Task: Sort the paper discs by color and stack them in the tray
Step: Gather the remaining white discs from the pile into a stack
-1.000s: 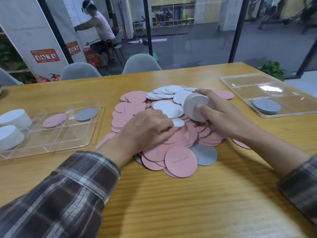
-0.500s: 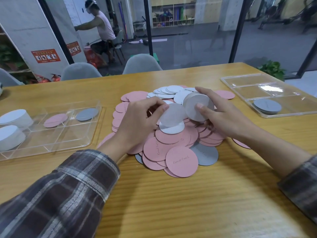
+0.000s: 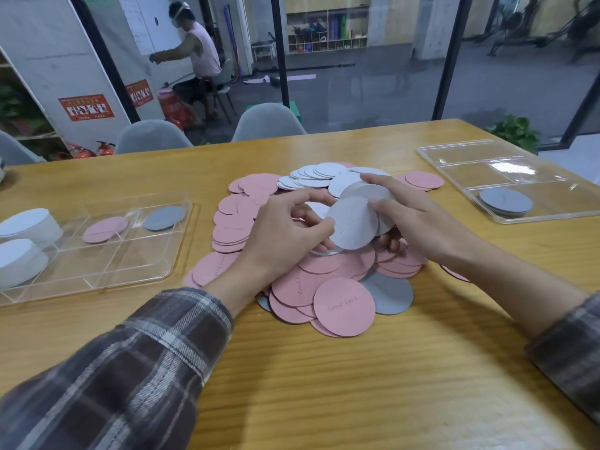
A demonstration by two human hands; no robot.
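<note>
Over the disc pile [image 3: 328, 287] on the desk [image 3: 324, 391], we are collecting whites: left hand [image 3: 285, 238] pinches one white disc [image 3: 355, 227], right hand [image 3: 422, 222] grips a white stack [image 3: 373, 192]. Next, likely add it, then fill the tray [image 3: 107, 269].

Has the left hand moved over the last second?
Yes. The left hand has risen off the pile, farther from the Good Luck disc, and now holds a white disc against the stack in the right hand.
</note>
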